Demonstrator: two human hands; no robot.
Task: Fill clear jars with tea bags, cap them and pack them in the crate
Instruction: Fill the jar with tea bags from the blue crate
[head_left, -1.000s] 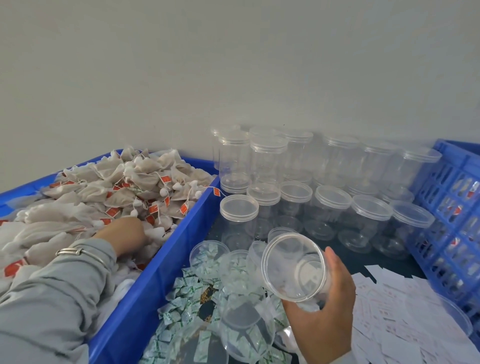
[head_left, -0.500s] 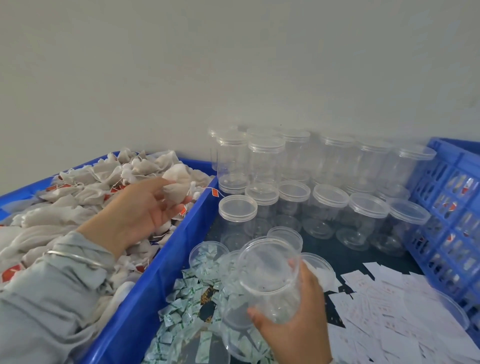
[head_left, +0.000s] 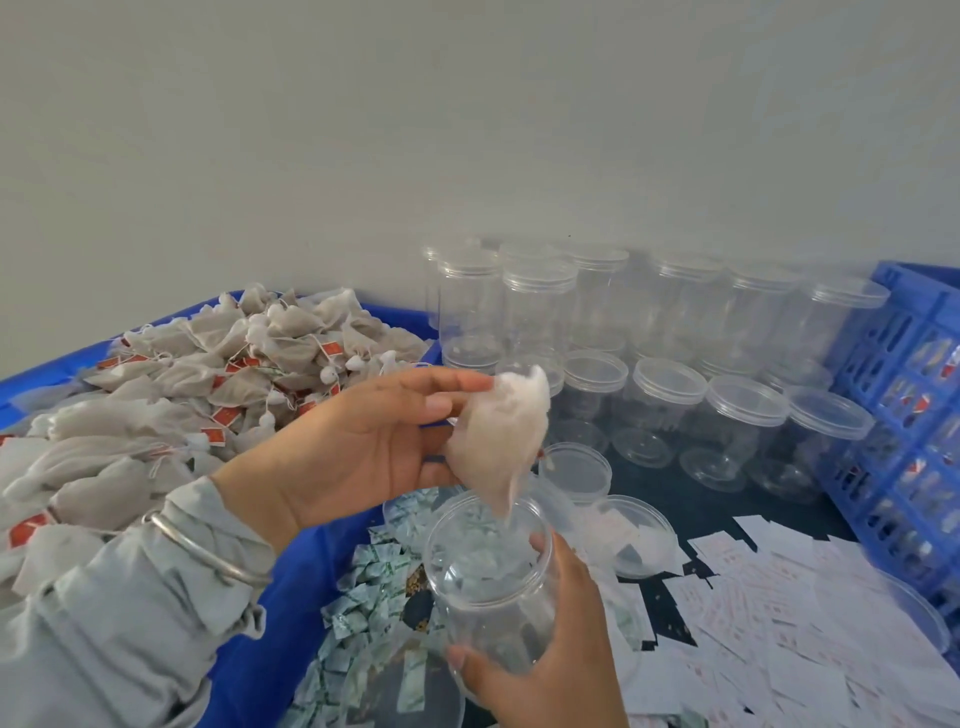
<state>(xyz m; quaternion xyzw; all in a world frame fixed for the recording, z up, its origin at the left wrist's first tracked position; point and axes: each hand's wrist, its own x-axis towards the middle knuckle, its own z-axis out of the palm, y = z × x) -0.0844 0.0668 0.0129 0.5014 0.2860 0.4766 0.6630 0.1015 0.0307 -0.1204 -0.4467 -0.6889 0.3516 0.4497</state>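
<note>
My left hand (head_left: 353, 447) pinches a white tea bag (head_left: 501, 441) between thumb and fingers (head_left: 452, 383), its lower tip dipping into the open mouth of the clear jar (head_left: 491, 582) that my right hand (head_left: 550, 670) grips from below, fingers curled round its wall. Left of them I see the blue bin (head_left: 260, 618) heaped with tea bags, behind them capped empty jars (head_left: 654, 384) standing in rows on the bench, and at far right the blue crate (head_left: 904, 395).
</note>
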